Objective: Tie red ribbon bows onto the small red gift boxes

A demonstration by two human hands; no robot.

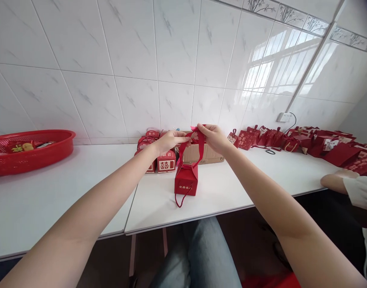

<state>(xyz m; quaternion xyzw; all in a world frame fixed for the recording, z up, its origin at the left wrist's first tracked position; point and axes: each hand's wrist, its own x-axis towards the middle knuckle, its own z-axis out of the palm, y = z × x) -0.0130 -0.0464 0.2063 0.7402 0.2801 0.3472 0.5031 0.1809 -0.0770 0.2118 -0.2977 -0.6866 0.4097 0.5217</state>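
Observation:
A small red gift box with pale lettering stands upright on the white table, a twisted cord handle drooping down its front. From its top rises a red ribbon, its two lengths drawn up toward my hands. My left hand pinches the ribbon on the left side. On the right, my right hand grips the other length between thumb and fingers, above the box. Fingertips of both hands are close together, and the exact crossing of the ribbon between them is partly hidden.
Red boxes with pale labels and a cardboard carton stand behind my hands. At far left is a red plastic basket. Many red gift bags line the right side, near another person's arm.

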